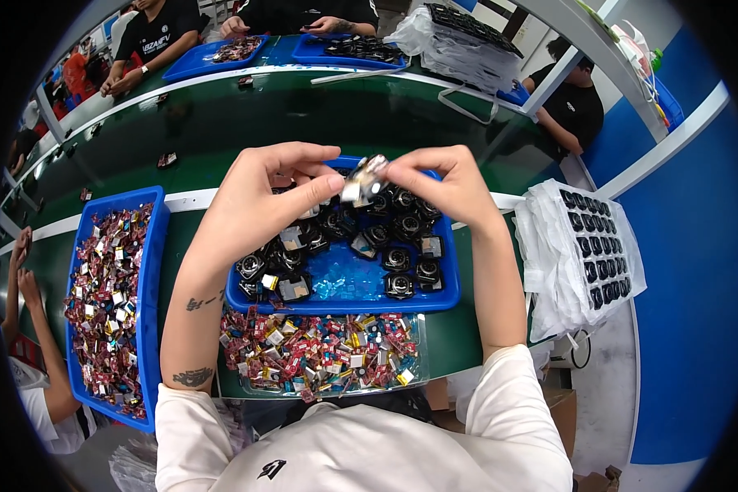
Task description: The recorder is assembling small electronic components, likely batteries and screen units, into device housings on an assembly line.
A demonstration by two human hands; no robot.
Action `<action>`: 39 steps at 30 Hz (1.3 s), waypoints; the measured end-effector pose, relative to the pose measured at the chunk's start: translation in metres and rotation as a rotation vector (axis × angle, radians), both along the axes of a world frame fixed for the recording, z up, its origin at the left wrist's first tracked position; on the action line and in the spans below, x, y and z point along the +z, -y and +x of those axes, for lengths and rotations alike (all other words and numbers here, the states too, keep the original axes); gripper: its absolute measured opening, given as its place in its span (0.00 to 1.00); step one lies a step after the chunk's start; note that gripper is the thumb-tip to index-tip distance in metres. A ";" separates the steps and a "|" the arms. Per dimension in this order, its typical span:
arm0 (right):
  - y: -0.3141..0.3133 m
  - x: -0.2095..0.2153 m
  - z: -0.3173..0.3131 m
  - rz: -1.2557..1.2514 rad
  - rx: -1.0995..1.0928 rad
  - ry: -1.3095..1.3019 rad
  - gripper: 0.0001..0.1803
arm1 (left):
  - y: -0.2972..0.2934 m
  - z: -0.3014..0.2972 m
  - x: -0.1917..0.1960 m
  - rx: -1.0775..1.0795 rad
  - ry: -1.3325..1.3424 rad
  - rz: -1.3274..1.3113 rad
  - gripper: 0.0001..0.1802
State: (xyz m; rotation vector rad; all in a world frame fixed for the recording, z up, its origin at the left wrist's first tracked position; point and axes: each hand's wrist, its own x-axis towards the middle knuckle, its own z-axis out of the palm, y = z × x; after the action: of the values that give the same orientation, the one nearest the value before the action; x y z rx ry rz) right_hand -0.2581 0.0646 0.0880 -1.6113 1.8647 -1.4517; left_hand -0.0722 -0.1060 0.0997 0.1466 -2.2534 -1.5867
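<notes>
My right hand [449, 187] pinches a small electronic assembly [366, 182] between thumb and fingertips; motion blurs it, but dark and pale parts show. My left hand [280, 190] is close by on the other side, thumb and index finger apart, the thumb tip near the assembly. Whether it touches cannot be made out. Below both hands lies a blue tray [344, 307] of black watch-like housings [397, 260], some with grey pieces attached. Small light-blue bits [336, 283] are scattered on its bottom.
Nearest me, a clear tray [422, 348] holds red circuit boards with small batteries. A long blue bin [157, 271] of similar parts stands left. Stacked white trays [582, 246] with black pieces are right. Beyond runs a green conveyor [303, 111] with co-workers around it.
</notes>
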 end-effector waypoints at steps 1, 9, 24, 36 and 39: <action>0.003 -0.008 -0.014 -0.069 -0.134 -0.034 0.10 | 0.001 0.001 0.000 0.041 -0.028 -0.019 0.20; -0.061 -0.111 -0.189 0.108 -1.250 -0.355 0.26 | -0.001 0.004 0.008 0.089 -0.105 -0.038 0.15; -0.096 -0.140 -0.249 0.623 -1.540 -0.122 0.37 | 0.004 0.008 0.008 0.104 -0.204 -0.130 0.15; -0.060 -0.113 -0.196 0.308 -1.205 -0.390 0.26 | 0.020 0.019 0.016 0.128 -0.365 -0.069 0.14; -0.016 -0.089 -0.108 0.020 -0.616 -0.072 0.12 | 0.019 0.016 0.013 0.085 -0.353 -0.091 0.13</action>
State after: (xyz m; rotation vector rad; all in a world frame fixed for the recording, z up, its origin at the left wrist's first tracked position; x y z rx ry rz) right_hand -0.3663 0.0807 -0.0012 -1.1319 2.5521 -1.5921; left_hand -0.0559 -0.1248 0.1127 -0.0579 -2.0114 -1.3430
